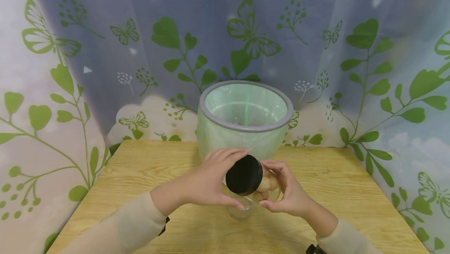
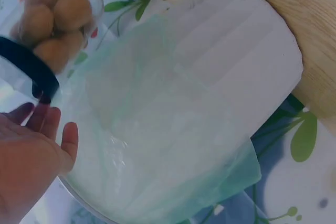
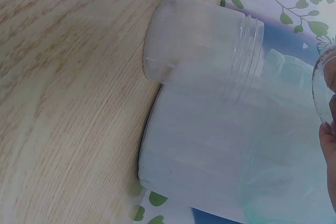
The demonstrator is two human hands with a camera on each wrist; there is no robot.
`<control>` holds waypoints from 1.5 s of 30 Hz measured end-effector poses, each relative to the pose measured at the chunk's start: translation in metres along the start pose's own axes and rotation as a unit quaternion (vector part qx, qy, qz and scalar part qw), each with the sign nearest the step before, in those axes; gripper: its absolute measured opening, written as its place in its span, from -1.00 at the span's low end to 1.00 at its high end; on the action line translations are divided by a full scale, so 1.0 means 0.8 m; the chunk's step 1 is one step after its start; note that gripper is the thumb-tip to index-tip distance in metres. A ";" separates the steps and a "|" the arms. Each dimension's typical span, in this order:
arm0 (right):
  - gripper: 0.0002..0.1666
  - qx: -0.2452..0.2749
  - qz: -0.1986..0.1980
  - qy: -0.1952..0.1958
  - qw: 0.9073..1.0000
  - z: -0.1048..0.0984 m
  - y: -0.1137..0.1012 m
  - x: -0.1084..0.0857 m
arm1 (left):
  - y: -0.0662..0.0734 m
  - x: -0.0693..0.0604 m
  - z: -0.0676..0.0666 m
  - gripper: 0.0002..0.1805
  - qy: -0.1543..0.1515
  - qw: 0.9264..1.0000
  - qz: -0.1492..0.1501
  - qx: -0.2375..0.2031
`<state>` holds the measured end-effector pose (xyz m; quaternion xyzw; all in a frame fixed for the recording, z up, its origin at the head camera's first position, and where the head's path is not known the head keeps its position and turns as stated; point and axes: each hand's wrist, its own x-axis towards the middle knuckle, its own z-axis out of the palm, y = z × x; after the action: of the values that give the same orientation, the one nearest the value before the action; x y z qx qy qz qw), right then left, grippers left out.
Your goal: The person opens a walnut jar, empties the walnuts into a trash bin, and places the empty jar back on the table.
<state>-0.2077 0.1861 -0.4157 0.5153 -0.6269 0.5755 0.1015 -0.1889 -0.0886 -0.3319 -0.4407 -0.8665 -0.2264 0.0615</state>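
Note:
My right hand holds a clear jar tilted, its black lid facing toward me and to the left. Several brown rounded pieces fill the jar. My left hand reaches round the lid, fingers along its upper edge and thumb apart from it below. In the left wrist view, the fingertips sit at the lid's edge. A second clear jar, with a threaded open neck, stands on the table below. At the right wrist view's edge, only part of my right hand shows.
Behind the hands stands a bin with a grey rim and a pale green liner. The wooden table lies under everything. A leaf-and-butterfly patterned curtain closes off the back and sides.

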 end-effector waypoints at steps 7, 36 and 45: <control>-0.01 -0.001 0.004 -0.012 1.000 0.000 0.000 0.000 | -0.012 0.006 -0.007 0.19 -0.009 1.000 0.012 -0.018; -0.01 -0.025 0.000 0.006 1.000 0.000 0.004 -0.001 | 0.023 0.004 0.022 0.06 0.091 0.980 -0.169 0.058; -0.01 -0.025 0.017 0.007 1.000 -0.002 0.001 -0.002 | 0.015 0.002 0.013 0.26 0.061 0.990 -0.113 0.061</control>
<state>-0.2083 0.1878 -0.4164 0.4977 -0.6490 0.5651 0.1090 -0.1795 -0.0764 -0.3363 -0.3212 -0.9174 -0.2048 0.1151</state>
